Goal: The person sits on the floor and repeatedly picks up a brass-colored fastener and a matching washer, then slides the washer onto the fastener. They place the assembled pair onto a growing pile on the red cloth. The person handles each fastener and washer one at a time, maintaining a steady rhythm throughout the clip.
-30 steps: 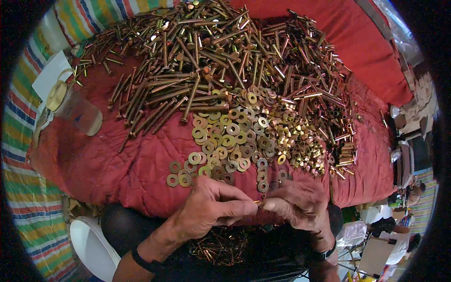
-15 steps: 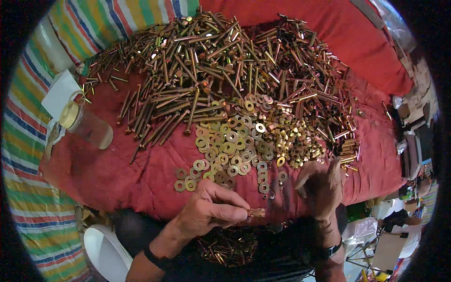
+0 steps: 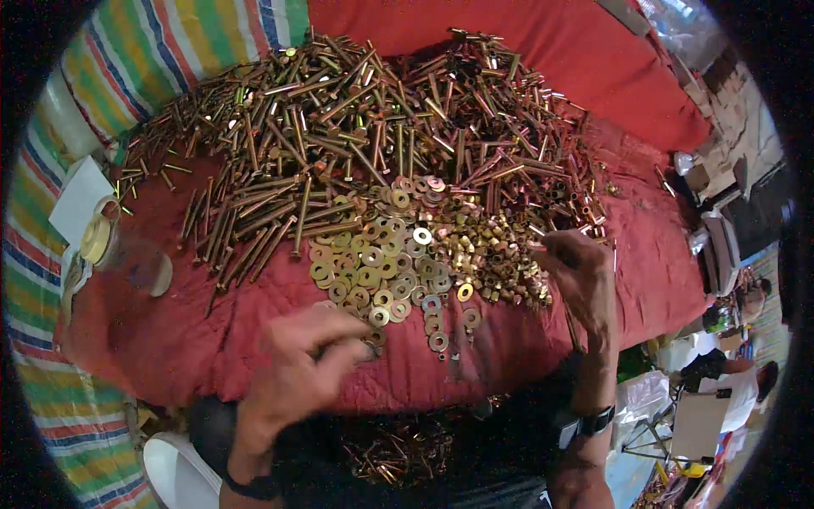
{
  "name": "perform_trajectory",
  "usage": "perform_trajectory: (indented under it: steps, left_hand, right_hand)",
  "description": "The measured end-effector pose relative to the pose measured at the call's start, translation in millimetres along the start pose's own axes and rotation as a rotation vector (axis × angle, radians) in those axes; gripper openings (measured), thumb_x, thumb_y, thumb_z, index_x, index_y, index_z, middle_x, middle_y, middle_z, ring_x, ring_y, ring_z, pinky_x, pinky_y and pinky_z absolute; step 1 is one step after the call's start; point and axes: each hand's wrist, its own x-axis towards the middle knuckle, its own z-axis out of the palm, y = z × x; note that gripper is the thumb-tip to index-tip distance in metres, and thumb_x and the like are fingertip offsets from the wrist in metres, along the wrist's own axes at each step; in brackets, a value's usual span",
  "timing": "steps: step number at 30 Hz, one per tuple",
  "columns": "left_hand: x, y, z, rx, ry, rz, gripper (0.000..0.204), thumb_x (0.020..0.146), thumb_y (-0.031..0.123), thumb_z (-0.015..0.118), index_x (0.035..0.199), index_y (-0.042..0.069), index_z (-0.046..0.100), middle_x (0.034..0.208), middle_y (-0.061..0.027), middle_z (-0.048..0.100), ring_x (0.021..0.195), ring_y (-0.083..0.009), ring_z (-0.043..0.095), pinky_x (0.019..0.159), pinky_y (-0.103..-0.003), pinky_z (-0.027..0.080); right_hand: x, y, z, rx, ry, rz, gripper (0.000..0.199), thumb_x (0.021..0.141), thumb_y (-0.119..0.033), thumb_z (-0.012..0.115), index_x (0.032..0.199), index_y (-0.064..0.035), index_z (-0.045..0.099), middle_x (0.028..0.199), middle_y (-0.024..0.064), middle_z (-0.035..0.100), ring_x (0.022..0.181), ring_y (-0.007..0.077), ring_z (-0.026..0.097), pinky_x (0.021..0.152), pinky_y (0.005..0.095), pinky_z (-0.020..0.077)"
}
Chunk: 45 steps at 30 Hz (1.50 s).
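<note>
My left hand [image 3: 309,365] is smeared by motion at the front edge of a heap of flat brass-coloured washers [image 3: 370,256]. Its thumb and forefinger curve toward the nearest washers; whether anything lies between them is unclear. My right hand [image 3: 587,284] is closed in a pinch at the right side of a pile of small gold-coloured nuts [image 3: 500,254]. Its fingertips hide whatever they grip. Behind both piles lies a large mound of long yellowish bolts [image 3: 280,140]. Short metal sleeves [image 3: 585,204] lie just beyond my right hand.
Red cloth [image 3: 170,339] covers the work surface. A clear jar with a cream lid [image 3: 97,237] lies at the left beside a white card [image 3: 80,199]. More metal fasteners [image 3: 398,454] lie in my lap. A white plastic tub [image 3: 174,471] stands at lower left.
My left hand has moved left and toward the washers; the small coppery piece it pinched is no longer visible. My right hand has moved farther forward, its fingers closing by the nuts. The view has shifted.
</note>
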Motion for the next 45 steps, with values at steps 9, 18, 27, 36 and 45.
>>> perform_trajectory:
  steps: [9, 18, 27, 36, 45]
  left_hand:
    - [2, -63, -53, 0.967, 0.546, -0.328, 0.040, 0.077, 0.001, 0.061, 0.117, 0.004, 0.065, 0.118, -0.0178, 0.066, 0.108, -0.0403, 0.064, 0.091, -0.051, 0.052]
    - [-3, -71, -54, 0.901, 0.518, -0.354, 0.038, 0.079, 0.003, 0.059, 0.117, 0.005, 0.058, 0.112, -0.0225, 0.066, 0.106, -0.0436, 0.064, 0.090, -0.055, 0.049]
    - [7, -83, -64, 0.634, 0.573, -0.428, 0.026, 0.085, 0.012, 0.056, 0.108, 0.001, 0.060, 0.076, -0.0217, 0.065, 0.078, -0.0416, 0.067, 0.076, -0.052, 0.048]
    - [-1, -50, -56, -0.825, 0.554, -0.383, 0.030, 0.082, 0.013, 0.058, 0.103, -0.008, 0.066, 0.077, -0.0071, 0.065, 0.057, -0.0084, 0.051, 0.043, -0.023, 0.033]
    - [10, -7, 8, -1.275, 0.056, -0.309, 0.015, 0.097, 0.002, 0.062, 0.110, -0.003, 0.061, 0.104, -0.0210, 0.072, 0.099, -0.0308, 0.075, 0.084, -0.040, 0.065]
  right_hand:
    - [25, 80, 2, -0.567, 0.058, -0.240, 0.033, 0.076, -0.008, 0.078, 0.109, -0.0053, 0.073, 0.098, 0.0141, 0.073, 0.094, 0.0352, 0.071, 0.080, 0.0432, 0.0546]
    - [36, 76, 9, -0.747, 0.112, 0.019, 0.033, 0.084, -0.024, 0.074, 0.114, -0.0088, 0.076, 0.098, 0.0182, 0.075, 0.097, 0.0357, 0.073, 0.086, 0.0464, 0.0555]
    - [2, -8, 27, 0.326, -0.016, 0.069, 0.014, 0.077, -0.014, 0.047, 0.071, -0.0044, 0.055, 0.072, 0.0018, 0.054, 0.058, 0.0110, 0.044, 0.054, 0.0292, 0.0349]
    - [-57, -43, 67, -0.149, -0.406, -0.386, 0.027, 0.077, -0.010, 0.082, 0.102, -0.0047, 0.075, 0.079, 0.0139, 0.068, 0.069, 0.0303, 0.069, 0.063, 0.0396, 0.0542]
    - [-50, -59, 59, 0.376, -0.450, 0.355, 0.021, 0.086, -0.001, 0.071, 0.106, 0.0039, 0.066, 0.087, 0.0114, 0.070, 0.078, 0.0215, 0.069, 0.069, 0.0361, 0.0582]
